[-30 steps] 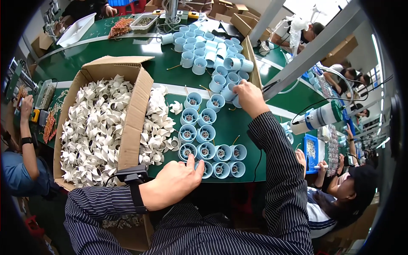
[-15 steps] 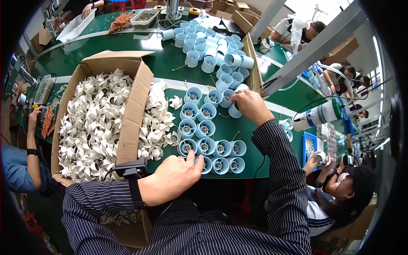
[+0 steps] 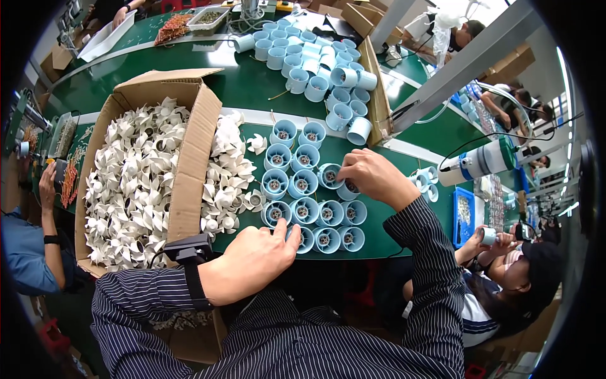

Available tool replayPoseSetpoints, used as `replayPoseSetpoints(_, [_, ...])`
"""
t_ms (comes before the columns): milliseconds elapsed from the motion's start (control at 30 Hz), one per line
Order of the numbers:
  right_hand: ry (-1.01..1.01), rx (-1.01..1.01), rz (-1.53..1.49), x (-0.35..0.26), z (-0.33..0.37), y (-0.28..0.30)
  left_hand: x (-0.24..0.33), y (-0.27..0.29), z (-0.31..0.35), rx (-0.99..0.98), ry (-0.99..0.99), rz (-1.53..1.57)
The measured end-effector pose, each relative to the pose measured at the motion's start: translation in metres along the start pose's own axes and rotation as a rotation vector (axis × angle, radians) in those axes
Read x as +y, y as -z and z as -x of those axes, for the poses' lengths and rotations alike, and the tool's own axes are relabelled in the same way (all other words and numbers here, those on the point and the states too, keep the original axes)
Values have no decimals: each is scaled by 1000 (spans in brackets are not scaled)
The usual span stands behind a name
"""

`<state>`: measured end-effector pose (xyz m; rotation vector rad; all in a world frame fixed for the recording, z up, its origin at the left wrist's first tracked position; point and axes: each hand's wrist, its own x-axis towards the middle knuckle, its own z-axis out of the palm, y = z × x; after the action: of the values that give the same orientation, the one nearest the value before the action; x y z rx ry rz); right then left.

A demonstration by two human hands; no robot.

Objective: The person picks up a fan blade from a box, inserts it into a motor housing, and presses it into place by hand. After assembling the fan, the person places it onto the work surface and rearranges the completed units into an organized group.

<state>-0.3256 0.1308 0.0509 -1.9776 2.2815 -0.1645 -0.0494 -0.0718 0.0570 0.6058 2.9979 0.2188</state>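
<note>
Light blue round cups, each with a small motor-like part inside, stand in rows on the green tabletop. My right hand [image 3: 377,179] is closed, fingertips pinched at the rim of a blue cup [image 3: 348,191] at the right end of a row. Another blue cup [image 3: 329,176] stands just left of those fingers. My left hand [image 3: 255,260] lies at the near left of the rows, index and middle fingers stretched out and apart against the nearest cups. It partly covers a blue cup [image 3: 305,240] in the front row and holds nothing.
An open cardboard box [image 3: 189,170] full of white bladed fan wheels stands at left. Beside it lies a heap of loose fan wheels [image 3: 227,170]. Many blue cups [image 3: 309,60] are piled at the back against a cardboard wall [image 3: 380,95]. Co-workers sit on both sides.
My right hand has come nearer from the back pile, and two cups now stand at the rows' right side under it. My left hand has stayed nearly in place.
</note>
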Motion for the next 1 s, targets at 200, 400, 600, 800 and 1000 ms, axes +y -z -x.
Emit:
replayPoseSetpoints(200, [5, -39, 0, -4, 2, 2, 0, -1, 1, -5, 7, 7])
replayPoseSetpoints(400, [-127, 54, 87, 0, 14, 2, 1, 0, 1, -23, 17, 15])
replayPoseSetpoints(600, [-196, -13, 190, 1, 29, 12, 0, 10, 0, -12, -11, 45])
replayPoseSetpoints(800, [-176, 48, 165, 9, 31, 9, 0, 8, 0, -11, -9, 44])
replayPoseSetpoints(1000, [-198, -15, -114, 5, 25, 8, 0, 9, 0, -16, -12, 41])
